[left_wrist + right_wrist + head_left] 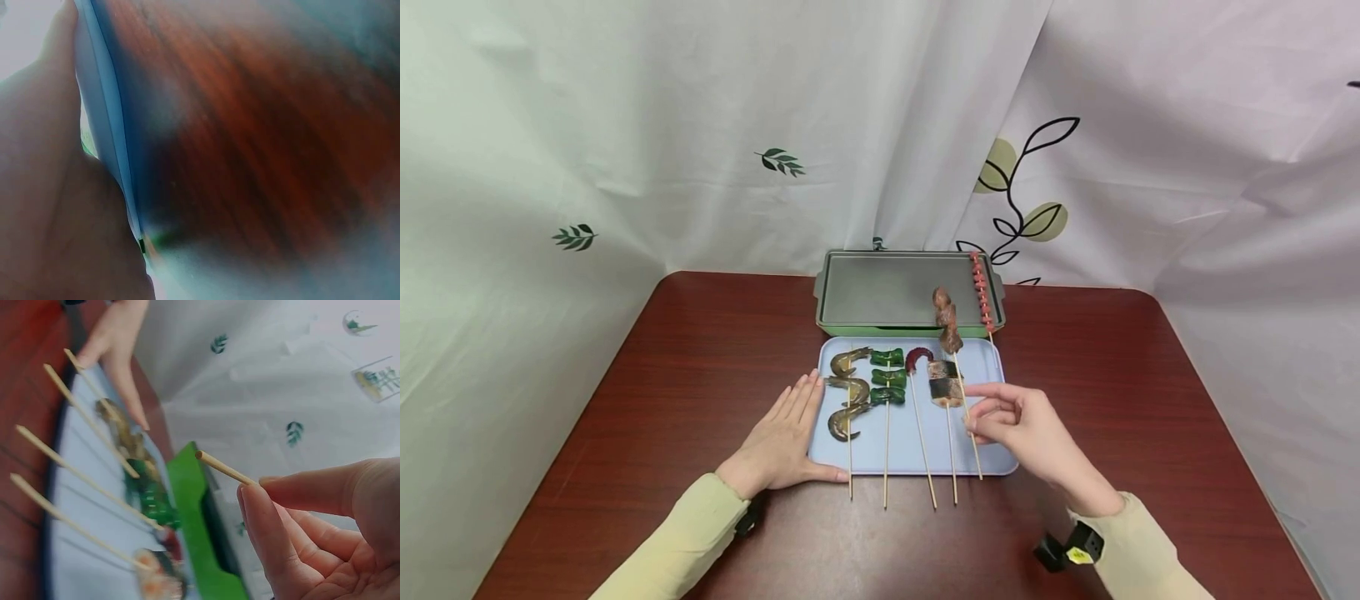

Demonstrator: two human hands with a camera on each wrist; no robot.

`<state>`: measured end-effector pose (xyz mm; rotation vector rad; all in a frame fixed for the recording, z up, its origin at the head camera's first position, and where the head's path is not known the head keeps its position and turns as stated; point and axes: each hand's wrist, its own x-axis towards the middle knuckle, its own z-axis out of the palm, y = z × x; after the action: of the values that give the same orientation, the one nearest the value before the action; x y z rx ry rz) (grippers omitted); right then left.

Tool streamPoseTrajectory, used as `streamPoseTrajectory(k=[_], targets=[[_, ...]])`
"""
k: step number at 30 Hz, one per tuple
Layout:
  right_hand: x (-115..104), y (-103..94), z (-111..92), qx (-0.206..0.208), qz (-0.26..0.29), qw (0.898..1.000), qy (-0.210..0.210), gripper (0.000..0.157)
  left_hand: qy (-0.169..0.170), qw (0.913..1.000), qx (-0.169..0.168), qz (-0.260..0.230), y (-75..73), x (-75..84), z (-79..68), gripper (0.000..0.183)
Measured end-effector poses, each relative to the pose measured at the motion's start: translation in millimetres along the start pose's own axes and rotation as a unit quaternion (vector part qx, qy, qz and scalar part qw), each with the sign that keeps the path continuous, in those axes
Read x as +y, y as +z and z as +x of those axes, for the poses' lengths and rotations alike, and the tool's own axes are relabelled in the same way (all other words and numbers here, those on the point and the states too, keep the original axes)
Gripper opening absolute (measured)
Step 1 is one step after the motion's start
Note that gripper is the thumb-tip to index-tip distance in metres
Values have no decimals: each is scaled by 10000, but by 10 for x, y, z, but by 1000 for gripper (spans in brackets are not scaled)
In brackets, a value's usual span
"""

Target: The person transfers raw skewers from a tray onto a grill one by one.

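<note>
My right hand pinches the stick of a brown meat skewer between thumb and fingers. The skewer is raised above the tray, its meat in front of the pan's lower edge; in the right wrist view the stick's bare end juts past the fingertips. My left hand rests along the left edge of a pale blue tray, fingers straight, thumb by the near corner. On that tray lie a shrimp skewer, a green vegetable skewer, a dark red tentacle skewer and a fish-like skewer.
Behind the tray stands a rectangular grey pan with green sides. A skewer of small red pieces lies along its right side, its stick reaching over the tray. Everything sits on a reddish-brown table with white curtains behind.
</note>
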<state>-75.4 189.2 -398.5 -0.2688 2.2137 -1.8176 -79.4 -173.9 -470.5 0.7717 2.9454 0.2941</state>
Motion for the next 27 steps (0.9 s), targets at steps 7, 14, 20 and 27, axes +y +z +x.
streamPoseTrajectory(k=[7,14,20,27], targets=[[-197,-191,274,504,-224,9982,-224,40,27,9999,70,-80,36,-19,3,141],[-274,-429,720,585,-4,9983,-7,43,-28,10000,39,-26,98,-51,1,142],[-227,-537,1031,524,-173,9974,463,43,50,9997,167,-147,114,-57,-1,142],[-208,-567,1214,605,-366,9929,960,43,25,9998,186,-13,159,-90,3,142]])
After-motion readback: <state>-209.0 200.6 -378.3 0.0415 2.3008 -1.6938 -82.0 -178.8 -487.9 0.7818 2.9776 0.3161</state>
